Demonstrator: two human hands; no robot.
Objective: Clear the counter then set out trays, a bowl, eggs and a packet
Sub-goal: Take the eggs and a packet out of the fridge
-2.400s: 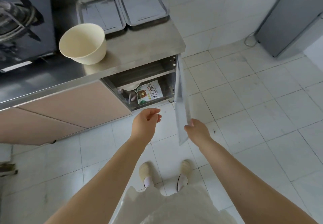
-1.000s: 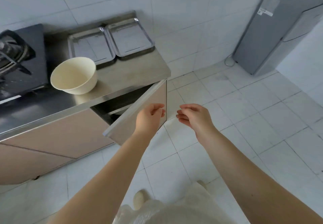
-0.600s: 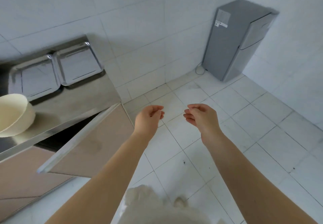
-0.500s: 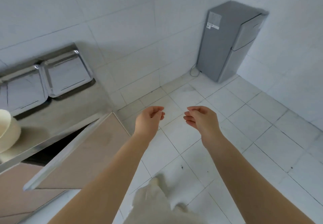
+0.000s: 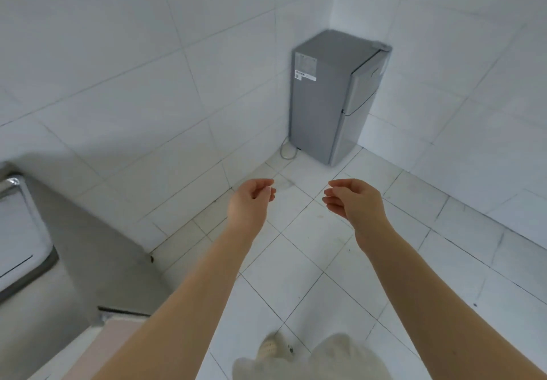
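One shiny metal tray (image 5: 20, 231) with a raised rim lies at the far edge of the grey desk (image 5: 74, 261). The left hand (image 5: 251, 202) and right hand (image 5: 355, 199) hang over the floor, fingers loosely curled, holding nothing.

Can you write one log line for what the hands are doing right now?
left hand: loosely curled, holds nothing | right hand: loosely curled, holds nothing | ahead: grey fridge, doors closed | tray: on counter, left edge

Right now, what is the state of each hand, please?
Left hand: open, fingers loosely curled, holding nothing.
Right hand: open, fingers loosely curled, holding nothing.
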